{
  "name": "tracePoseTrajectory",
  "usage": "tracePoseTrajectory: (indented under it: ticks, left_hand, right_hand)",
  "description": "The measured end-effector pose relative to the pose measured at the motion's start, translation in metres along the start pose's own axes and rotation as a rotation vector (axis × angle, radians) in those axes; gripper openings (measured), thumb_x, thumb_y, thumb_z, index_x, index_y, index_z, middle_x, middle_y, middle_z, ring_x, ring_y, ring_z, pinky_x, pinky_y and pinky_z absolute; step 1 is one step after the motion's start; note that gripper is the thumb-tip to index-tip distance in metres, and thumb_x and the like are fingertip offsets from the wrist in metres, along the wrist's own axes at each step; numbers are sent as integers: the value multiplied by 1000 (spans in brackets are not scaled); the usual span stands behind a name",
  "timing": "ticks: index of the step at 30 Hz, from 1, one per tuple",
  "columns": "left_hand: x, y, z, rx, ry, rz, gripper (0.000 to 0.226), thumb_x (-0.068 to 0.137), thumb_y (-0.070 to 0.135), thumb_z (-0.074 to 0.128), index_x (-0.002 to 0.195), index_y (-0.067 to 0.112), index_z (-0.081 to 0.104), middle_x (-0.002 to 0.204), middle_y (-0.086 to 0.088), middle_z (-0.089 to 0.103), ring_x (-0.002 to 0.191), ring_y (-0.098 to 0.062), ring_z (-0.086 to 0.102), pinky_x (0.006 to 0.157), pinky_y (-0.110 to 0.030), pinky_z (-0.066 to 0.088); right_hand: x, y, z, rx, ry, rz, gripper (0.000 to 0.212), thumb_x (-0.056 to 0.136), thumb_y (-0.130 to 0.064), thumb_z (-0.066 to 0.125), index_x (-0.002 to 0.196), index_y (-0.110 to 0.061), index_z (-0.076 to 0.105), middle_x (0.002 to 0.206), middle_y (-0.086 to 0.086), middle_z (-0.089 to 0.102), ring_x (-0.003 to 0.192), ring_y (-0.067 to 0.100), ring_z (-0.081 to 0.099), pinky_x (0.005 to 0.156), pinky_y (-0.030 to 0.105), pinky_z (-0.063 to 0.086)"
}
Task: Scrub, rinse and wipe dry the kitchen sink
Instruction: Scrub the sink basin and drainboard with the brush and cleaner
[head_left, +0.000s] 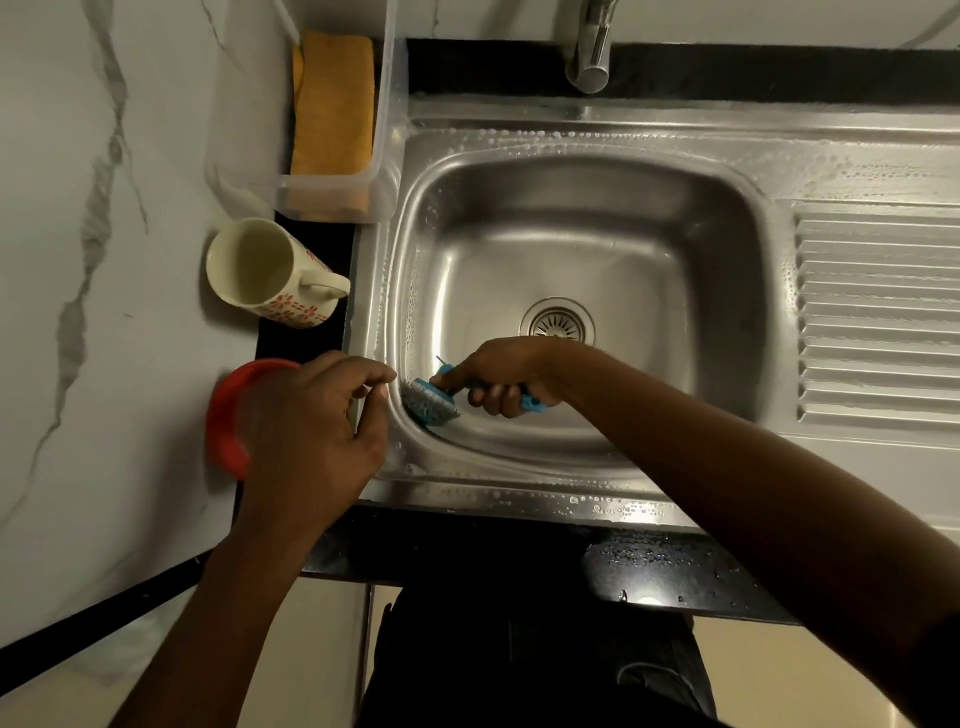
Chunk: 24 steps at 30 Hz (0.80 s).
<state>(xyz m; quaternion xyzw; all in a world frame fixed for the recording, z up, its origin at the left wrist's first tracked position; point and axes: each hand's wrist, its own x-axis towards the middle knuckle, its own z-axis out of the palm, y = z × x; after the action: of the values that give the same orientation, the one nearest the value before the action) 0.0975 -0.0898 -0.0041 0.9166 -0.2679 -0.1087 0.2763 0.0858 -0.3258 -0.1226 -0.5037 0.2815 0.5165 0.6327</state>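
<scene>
We grip the blue scrub brush (434, 400) in our right hand (501, 376), bristles pressed against the near-left corner of the sink (597, 249) basin. Our left hand (317, 421) rests loosely curled on the sink's left rim, beside a red bowl (226, 415) at the surface's edge.

Counting what's showing: two hands, left hand (311, 431) and right hand (501, 376); one blue scrub brush (431, 402); one steel sink (597, 124) with one basin, one drain strainer (557, 321) and one ribbed drainboard (878, 317); one tap (589, 49); one floral mug (270, 273); one clear plastic tub (387, 130) holding one orange cloth (332, 104); one red bowl (228, 415).
</scene>
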Motion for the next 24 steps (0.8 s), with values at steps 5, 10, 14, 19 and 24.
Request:
tracePoseTrajectory:
  ticks: [5, 10, 14, 19, 24]
  left_hand:
    - [1, 3, -2, 15, -4, -6, 24, 97, 30, 59, 112, 20, 75, 106, 10, 71, 86, -9, 67, 76, -43, 59]
    - [-1, 10, -7, 33, 12, 9, 16, 98, 13, 68, 113, 16, 75, 105, 6, 72, 86, -9, 65, 77, -36, 59]
    - [-5, 11, -11, 25, 32, 21, 18, 96, 8, 69, 112, 13, 75, 104, 3, 72, 87, -10, 66, 79, -28, 57]
    - [-9, 6, -11, 12, 39, 43, 17, 96, 10, 68, 111, 12, 75, 104, 1, 73, 87, -13, 66, 78, -36, 59]
    - [-9, 5, -19, 36, 54, 44, 15, 96, 8, 69, 108, 14, 76, 102, 2, 72, 87, -14, 67, 81, -43, 59]
  right_hand:
    - [45, 25, 13, 100, 157, 32, 28, 104, -36, 62, 99, -9, 61, 63, 0, 47, 45, 7, 36, 37, 17, 31]
    - [63, 18, 19, -32, 389, -91, 28, 100, -28, 67, 105, -3, 54, 71, 8, 47, 48, 14, 41, 40, 21, 34]
    - [55, 20, 23, 37, 327, -82, 17, 101, -19, 64, 92, -5, 57, 63, 6, 49, 42, 11, 38, 40, 21, 32]
    - [-7, 7, 16, 179, -64, -120, 21, 108, -25, 53, 100, -7, 61, 65, -1, 46, 44, 4, 29, 35, 14, 25]
    - [-12, -51, 53, 282, 89, -354, 27, 106, -30, 57, 108, -4, 65, 66, -1, 47, 42, 4, 31, 34, 16, 26]
